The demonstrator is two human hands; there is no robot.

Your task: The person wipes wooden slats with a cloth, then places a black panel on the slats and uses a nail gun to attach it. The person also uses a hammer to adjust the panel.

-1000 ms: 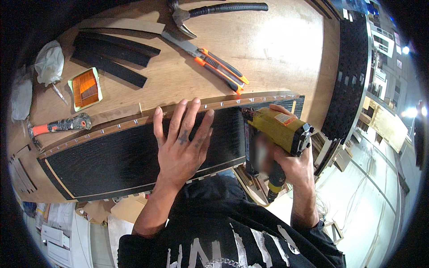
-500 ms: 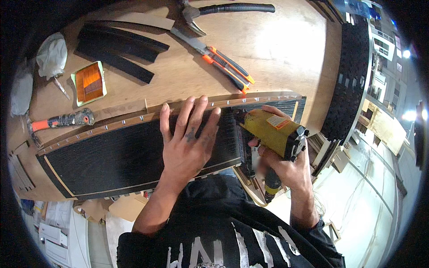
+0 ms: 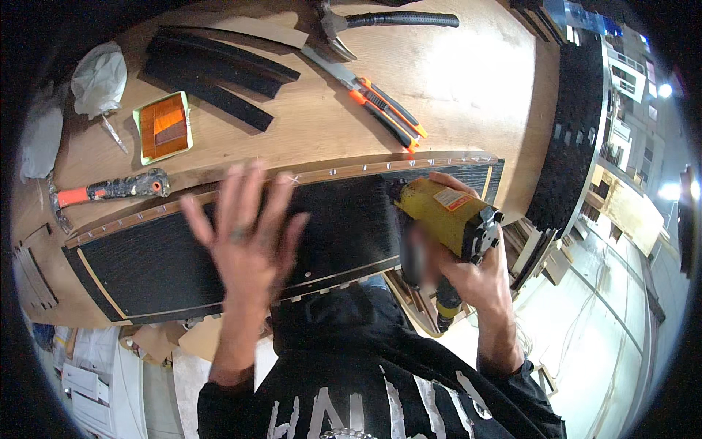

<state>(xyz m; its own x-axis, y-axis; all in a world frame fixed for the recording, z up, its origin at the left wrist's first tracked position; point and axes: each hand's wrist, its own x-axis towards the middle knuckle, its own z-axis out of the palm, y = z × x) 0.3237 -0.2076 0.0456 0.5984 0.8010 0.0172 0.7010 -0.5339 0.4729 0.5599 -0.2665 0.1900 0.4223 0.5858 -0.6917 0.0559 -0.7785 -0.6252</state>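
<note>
A long black wood-grain panel (image 3: 344, 219) lies across the bench in front of me, with a curved wooden strip along its far edge. My left hand (image 3: 250, 230) is over the left-middle part of this panel, fingers spread and holding nothing. Motion blurs it, and I cannot tell whether it touches the surface. In my right hand (image 3: 475, 272) is a yellow pneumatic staple gun (image 3: 446, 219), gripped by its handle. Its nose end is over the right part of the panel; part of the handle is smeared and partly hidden by my fingers.
Beyond the panel lie black strips (image 3: 212, 80), a tray of copper-coloured staples (image 3: 162, 128), a tool with orange-and-black handles (image 3: 387, 113) and a claw hammer (image 3: 398, 20). Another hammer (image 3: 110, 190) rests at the left, near a white plastic bag (image 3: 99, 79). Dark stacked material (image 3: 567, 132) borders the right.
My left hand has slid leftward along the panel, and its fingers are more spread. The staple gun stays in my right hand at nearly the same place. The view has shifted slightly.
</note>
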